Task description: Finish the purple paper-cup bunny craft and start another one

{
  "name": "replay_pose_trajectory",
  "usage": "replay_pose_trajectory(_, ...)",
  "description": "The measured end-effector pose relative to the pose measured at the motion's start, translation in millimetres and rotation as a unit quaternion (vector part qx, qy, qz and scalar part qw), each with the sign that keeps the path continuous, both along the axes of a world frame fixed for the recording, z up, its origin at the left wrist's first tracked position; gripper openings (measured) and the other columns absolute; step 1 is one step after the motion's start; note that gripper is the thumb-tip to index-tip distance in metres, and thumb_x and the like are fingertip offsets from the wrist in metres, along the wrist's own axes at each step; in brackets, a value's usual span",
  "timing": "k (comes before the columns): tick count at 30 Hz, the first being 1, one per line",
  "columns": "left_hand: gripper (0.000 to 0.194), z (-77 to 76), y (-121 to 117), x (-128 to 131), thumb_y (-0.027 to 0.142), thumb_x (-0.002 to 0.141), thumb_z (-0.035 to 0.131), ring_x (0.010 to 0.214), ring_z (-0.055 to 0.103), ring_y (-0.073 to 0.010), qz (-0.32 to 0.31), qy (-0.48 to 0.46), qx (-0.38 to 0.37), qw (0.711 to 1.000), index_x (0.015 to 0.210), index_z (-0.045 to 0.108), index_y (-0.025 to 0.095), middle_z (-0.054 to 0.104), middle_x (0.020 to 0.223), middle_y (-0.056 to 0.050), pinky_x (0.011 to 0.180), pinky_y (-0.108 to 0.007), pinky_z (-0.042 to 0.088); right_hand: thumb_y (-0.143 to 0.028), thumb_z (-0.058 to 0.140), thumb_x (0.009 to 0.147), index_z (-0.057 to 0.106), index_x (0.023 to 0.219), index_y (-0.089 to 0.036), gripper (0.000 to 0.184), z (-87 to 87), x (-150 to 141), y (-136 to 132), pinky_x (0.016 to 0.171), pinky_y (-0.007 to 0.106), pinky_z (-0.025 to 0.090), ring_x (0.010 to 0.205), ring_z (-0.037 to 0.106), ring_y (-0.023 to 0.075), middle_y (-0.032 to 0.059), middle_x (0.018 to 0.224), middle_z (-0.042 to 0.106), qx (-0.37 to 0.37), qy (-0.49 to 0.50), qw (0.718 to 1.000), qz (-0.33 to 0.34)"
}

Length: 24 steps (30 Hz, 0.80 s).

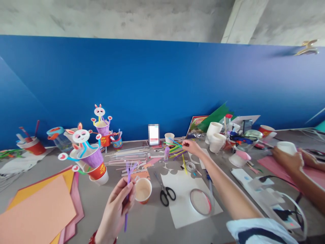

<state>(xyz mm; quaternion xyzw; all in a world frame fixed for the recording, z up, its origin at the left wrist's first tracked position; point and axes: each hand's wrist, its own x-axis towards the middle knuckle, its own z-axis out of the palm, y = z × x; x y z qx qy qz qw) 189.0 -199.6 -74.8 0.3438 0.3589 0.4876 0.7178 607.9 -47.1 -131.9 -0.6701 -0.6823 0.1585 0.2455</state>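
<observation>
My left hand (122, 196) is closed around a bundle of thin purple pipe cleaners (128, 171), held upright with the tops fanned out. Right beside its fingers stands a paper cup (143, 190), open end up. My right hand (191, 148) reaches forward, its thumb and fingers pinched at the end of a blue pipe cleaner (175, 141). Beneath it lies a loose pile of yellow, green and purple pipe cleaners (177, 153). Black-handled scissors (165, 195) rest between my arms, near a white sheet (175, 215) with a roll of clear tape (200, 201) on it.
Two rabbit-topped cup figures (90, 157) stand at the left, near stacked coloured paper (38, 210). A phone (153, 135) leans by the blue partition (152, 84). At the right are white cups (217, 142), a power strip (264, 196) and another person's hands (288, 162) holding a white cup.
</observation>
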Motion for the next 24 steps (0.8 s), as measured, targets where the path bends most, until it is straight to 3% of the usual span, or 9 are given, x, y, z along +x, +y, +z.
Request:
replay_pose_trajectory(3,0.027,-0.1,2.1,1.5,0.04,0.085,0.071,0.045,0.022,-0.001,-0.001,0.005,0.002,1.0,0.091,0.059,0.018,0.043,0.061,0.007,0.042,-0.015,0.016,-0.028,0.066,0.085,0.067,0.086,-0.016,0.012,8.2,-6.0,6.1,0.07,0.028,0.05,0.073,0.064,0.0159,-0.0008,0.079,0.068,0.032,0.009,0.999,-0.004)
replay_pose_trajectory(6,0.026,-0.1,3.3,2.3,0.041,0.086,0.07,0.045,0.021,-0.0011,-0.002,0.004,0.008,1.0,0.09,0.058,0.018,0.042,0.06,0.007,0.042,-0.016,0.014,-0.026,0.062,0.075,0.064,0.076,-0.019,0.006,14.3,-10.8,12.4,0.064,0.025,0.044,0.068,0.061,0.0161,-0.003,0.069,0.065,0.058,0.02,0.998,-0.005)
replay_pose_trajectory(15,0.028,-0.7,7.7,-1.3,0.041,0.084,0.072,0.044,0.022,-0.0007,0.007,0.008,0.0,1.0,0.089,0.057,0.018,0.043,0.062,0.007,0.042,-0.015,0.016,-0.027,0.055,0.068,0.06,0.081,-0.02,0.016,20.6,3.4,19.1,0.065,0.025,0.046,0.066,0.06,0.0165,-0.0015,0.07,0.065,0.064,0.059,0.996,0.035)
replay_pose_trajectory(24,0.026,0.4,6.0,-1.2,0.04,0.086,0.07,0.045,0.022,-0.0014,-0.003,0.003,0.005,1.0,0.091,0.056,0.018,0.042,0.062,0.007,0.043,-0.017,0.013,-0.025,0.052,0.074,0.066,0.09,-0.017,0.022,24.0,10.1,16.2,0.067,0.025,0.047,0.07,0.062,0.0166,-0.0005,0.075,0.068,0.037,0.018,0.998,0.056)
